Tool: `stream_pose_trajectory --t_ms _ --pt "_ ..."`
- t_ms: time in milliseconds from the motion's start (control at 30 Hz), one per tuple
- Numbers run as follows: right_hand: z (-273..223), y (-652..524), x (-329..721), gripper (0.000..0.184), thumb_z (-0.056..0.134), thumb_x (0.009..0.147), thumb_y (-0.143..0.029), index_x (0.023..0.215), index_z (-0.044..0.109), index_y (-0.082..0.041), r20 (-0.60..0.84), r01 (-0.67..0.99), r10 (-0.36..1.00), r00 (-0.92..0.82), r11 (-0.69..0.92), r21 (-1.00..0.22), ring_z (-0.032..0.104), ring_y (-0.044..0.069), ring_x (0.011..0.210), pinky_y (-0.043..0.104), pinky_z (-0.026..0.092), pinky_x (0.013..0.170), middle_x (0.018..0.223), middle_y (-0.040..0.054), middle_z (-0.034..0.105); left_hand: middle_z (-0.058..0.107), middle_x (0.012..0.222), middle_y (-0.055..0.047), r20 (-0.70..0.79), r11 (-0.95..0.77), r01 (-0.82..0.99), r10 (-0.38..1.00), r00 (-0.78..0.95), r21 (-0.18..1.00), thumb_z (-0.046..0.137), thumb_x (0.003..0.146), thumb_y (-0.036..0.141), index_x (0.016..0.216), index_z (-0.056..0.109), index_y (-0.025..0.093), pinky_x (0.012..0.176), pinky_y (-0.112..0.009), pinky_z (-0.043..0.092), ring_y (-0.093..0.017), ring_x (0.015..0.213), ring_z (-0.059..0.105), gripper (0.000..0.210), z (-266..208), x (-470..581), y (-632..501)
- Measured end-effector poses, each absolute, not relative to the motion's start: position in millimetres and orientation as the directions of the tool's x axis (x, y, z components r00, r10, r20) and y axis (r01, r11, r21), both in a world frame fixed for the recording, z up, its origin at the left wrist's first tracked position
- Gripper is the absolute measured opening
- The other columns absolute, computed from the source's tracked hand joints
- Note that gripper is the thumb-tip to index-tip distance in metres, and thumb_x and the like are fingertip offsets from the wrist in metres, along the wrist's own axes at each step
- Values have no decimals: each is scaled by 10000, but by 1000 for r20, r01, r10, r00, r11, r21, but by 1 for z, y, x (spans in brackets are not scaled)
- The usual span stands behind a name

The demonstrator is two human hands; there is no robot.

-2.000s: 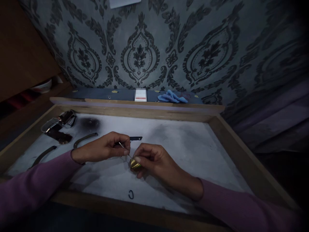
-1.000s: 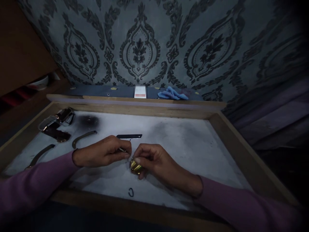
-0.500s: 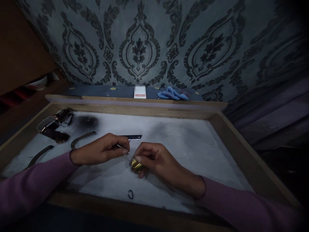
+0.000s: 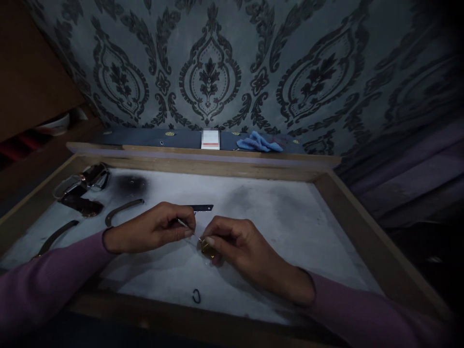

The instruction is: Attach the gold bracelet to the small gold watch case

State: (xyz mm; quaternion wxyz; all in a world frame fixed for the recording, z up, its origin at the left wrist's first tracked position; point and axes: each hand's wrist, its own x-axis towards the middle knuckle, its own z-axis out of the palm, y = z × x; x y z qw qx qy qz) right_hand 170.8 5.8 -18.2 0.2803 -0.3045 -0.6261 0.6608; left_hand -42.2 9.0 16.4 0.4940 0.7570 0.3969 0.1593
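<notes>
My left hand (image 4: pixel 165 226) is closed around a thin, pointed metal tool (image 4: pixel 184 224), whose tip reaches toward the right hand. In my right hand (image 4: pixel 235 241) a small, round, shiny gold-coloured piece, apparently a watch case (image 4: pixel 208 249), is pinched between thumb and fingers. The tool's tip is at or very near the upper left edge of the case; I cannot tell if they touch. Behind the left hand lies a dark flat strip with a hole at its end (image 4: pixel 205 208). A small dark open ring (image 4: pixel 196 296) lies on the white surface below the hands.
Wooden rims (image 4: pixel 362 227) enclose the white work surface (image 4: pixel 275 203). At its left lie wristwatches (image 4: pixel 85 193) and two curved dark strap pieces (image 4: pixel 125 209) (image 4: pixel 58 237). A blue cloth (image 4: pixel 259 142) and a white card (image 4: pixel 210 139) are on the ledge behind.
My right hand has shifted slightly right and down with the gold case, which is now tilted and looks duller. The tool in my left hand has turned a little, its tip still by the case.
</notes>
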Motion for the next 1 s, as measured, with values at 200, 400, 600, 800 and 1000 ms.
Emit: stream_pose_trajectory --t_ms 200,400,600,800,1000 --pt "-18 6 171 127 582 873 -200 762 627 -156 -57 13 753 -656 -64 -998 569 101 603 224 507 562 692 0 606 480 674 33 -172 -192 467 758 629 863 508 893 255 805 566 142 541 -207 316 -95 596 396 154 16 -41 9" --pt "-21 6 170 122 599 872 -220 774 623 -152 -107 -15 746 -657 -155 -988 597 104 613 229 517 558 705 9 633 493 684 25 -187 -176 470 756 627 865 513 894 275 811 570 143 540 -215 314 -101 604 401 166 14 -41 9" --pt "-30 10 170 145 636 856 -264 768 613 -151 -135 -52 751 -646 -220 -974 623 114 615 240 547 542 709 21 661 474 659 42 -158 -220 495 776 611 841 510 885 219 797 555 149 519 -200 301 -87 577 385 121 10 -39 6" --pt "-30 11 170 137 655 840 -249 751 601 -159 -173 -55 767 -618 -261 -964 613 106 595 250 559 544 699 12 657 411 582 72 -96 -353 543 767 634 762 492 910 216 825 555 155 472 -189 260 -72 500 339 122 9 -39 5" --pt "-32 14 170 165 685 818 -284 746 602 -161 -187 -67 778 -600 -282 -957 634 124 621 257 571 538 704 21 670 488 577 59 13 -536 601 752 659 593 449 942 180 904 595 158 514 -203 293 -81 496 405 152 7 -37 0"
